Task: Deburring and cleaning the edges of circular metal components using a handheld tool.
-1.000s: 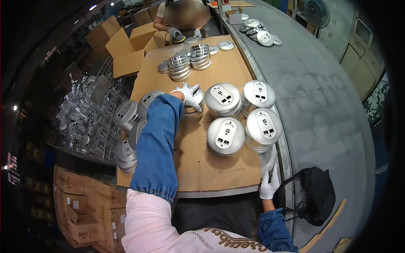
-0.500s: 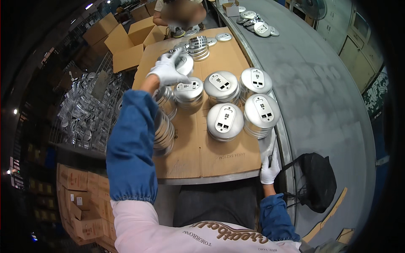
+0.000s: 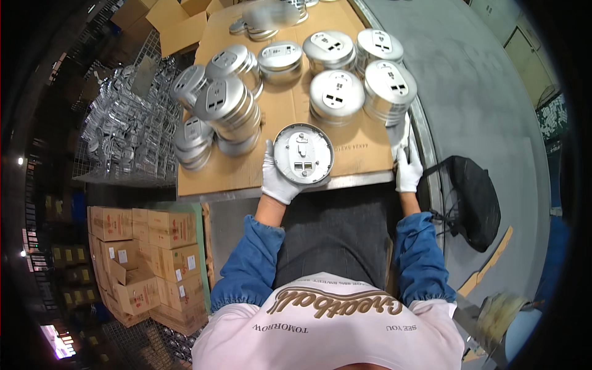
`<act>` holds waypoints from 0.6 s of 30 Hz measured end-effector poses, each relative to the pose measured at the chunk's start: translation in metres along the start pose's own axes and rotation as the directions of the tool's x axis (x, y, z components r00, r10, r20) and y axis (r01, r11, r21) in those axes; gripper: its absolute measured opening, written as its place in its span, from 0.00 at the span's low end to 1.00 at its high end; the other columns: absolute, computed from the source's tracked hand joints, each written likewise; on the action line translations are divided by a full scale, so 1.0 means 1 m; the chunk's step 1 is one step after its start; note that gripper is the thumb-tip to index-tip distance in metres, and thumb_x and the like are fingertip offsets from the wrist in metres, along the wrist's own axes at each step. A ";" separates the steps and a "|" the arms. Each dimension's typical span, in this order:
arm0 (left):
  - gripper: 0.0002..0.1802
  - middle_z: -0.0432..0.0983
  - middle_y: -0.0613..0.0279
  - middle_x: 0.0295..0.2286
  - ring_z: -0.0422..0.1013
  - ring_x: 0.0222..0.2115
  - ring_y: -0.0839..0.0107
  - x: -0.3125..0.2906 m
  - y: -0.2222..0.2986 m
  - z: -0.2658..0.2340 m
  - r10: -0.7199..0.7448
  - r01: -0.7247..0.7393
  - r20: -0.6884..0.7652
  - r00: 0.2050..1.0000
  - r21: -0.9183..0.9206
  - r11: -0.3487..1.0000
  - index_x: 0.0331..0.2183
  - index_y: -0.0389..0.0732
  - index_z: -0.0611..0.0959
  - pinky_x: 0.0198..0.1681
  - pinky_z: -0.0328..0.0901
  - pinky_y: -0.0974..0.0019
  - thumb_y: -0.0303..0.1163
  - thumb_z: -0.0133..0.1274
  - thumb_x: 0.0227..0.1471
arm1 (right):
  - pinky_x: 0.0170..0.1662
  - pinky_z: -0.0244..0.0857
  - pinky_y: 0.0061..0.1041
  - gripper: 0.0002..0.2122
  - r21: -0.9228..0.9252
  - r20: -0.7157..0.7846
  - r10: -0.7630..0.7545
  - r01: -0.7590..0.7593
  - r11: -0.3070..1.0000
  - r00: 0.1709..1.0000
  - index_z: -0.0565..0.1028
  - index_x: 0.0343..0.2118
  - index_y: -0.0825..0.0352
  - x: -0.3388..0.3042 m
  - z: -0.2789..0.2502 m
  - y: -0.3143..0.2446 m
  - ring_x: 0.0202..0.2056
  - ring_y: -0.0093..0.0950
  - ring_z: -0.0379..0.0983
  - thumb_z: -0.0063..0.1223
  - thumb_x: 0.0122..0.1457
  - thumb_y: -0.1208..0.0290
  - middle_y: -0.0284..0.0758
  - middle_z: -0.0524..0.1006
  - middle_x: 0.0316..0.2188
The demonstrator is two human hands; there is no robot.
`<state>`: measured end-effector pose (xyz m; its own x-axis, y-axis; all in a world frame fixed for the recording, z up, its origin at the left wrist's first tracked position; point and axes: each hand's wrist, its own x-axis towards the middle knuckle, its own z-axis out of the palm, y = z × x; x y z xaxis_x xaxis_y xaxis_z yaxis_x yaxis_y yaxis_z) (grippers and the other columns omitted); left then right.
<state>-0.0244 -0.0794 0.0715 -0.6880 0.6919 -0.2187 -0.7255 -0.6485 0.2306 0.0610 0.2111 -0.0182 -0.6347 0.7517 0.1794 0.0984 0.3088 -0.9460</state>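
Note:
My left hand, in a white glove, grips a round silver metal cover at the table's near edge. Its hollow underside faces up, showing two rectangular cut-outs and small screw posts. At the table's right edge, my gloved right hand is closed on a pale, cloth-like piece, whose exact kind I cannot make out. Just beyond that piece stands a stack of silver covers, top faces up. Another stack is to its left. Across the left side of the table are several more stacks.
Cardboard lies over the table top. A wire cage of metal parts stands left, with stacked cartons nearer me. On the right, a black bag lies on a long grey surface. An open carton is at the far left.
My left hand has drawn back from the far stacks to the near edge, bringing a cover that now shows its underside. My right hand stays at the right edge. The view has tilted down.

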 end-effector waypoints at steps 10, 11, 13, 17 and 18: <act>0.22 0.73 0.54 0.38 0.73 0.37 0.62 -0.025 0.000 -0.024 0.176 0.109 -0.423 0.889 0.568 0.816 0.45 0.38 0.70 0.35 0.72 0.49 0.23 0.54 0.46 | 0.11 0.52 0.13 0.22 0.208 0.201 0.359 -0.398 0.893 0.911 0.61 0.57 0.65 -0.071 -0.026 -0.056 0.12 0.14 0.59 0.46 0.59 0.68 0.32 0.74 0.25; 0.22 0.73 0.54 0.38 0.73 0.37 0.62 -0.024 0.006 -0.029 0.171 0.112 -0.423 0.890 0.567 0.816 0.45 0.38 0.70 0.35 0.72 0.49 0.23 0.54 0.46 | 0.11 0.52 0.13 0.22 0.170 0.242 0.342 -0.386 0.907 0.908 0.61 0.57 0.65 -0.077 -0.027 -0.057 0.11 0.13 0.59 0.46 0.59 0.68 0.32 0.74 0.26; 0.20 0.75 0.56 0.33 0.73 0.35 0.62 -0.022 0.012 -0.023 0.303 0.194 -0.436 0.848 0.786 0.587 0.43 0.35 0.72 0.35 0.73 0.53 0.20 0.52 0.44 | 0.11 0.53 0.14 0.22 0.133 0.288 0.366 -0.416 0.900 0.885 0.62 0.56 0.65 -0.087 -0.029 -0.061 0.11 0.14 0.59 0.48 0.58 0.71 0.32 0.75 0.26; 0.18 0.76 0.58 0.33 0.72 0.33 0.71 -0.020 0.022 -0.031 0.491 0.034 -0.154 0.858 0.969 0.245 0.40 0.33 0.76 0.37 0.68 0.68 0.22 0.55 0.42 | 0.12 0.54 0.15 0.23 0.102 0.339 0.361 -0.415 0.904 0.869 0.62 0.56 0.64 -0.099 -0.026 -0.065 0.11 0.14 0.60 0.49 0.56 0.73 0.30 0.73 0.23; 0.18 0.77 0.58 0.34 0.71 0.32 0.74 -0.018 0.024 -0.030 0.493 0.054 -0.156 0.856 0.975 0.216 0.40 0.31 0.76 0.37 0.65 0.72 0.25 0.55 0.44 | 0.12 0.55 0.15 0.24 0.049 0.362 0.379 -0.423 0.905 0.852 0.62 0.56 0.64 -0.100 -0.024 -0.067 0.11 0.15 0.61 0.49 0.55 0.73 0.30 0.73 0.23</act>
<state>-0.0302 -0.1173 0.0530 -0.9492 0.2232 -0.2217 -0.1762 0.2066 0.9624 0.1368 0.1291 0.0339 -0.7810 0.5459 -0.3035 0.3201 -0.0675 -0.9450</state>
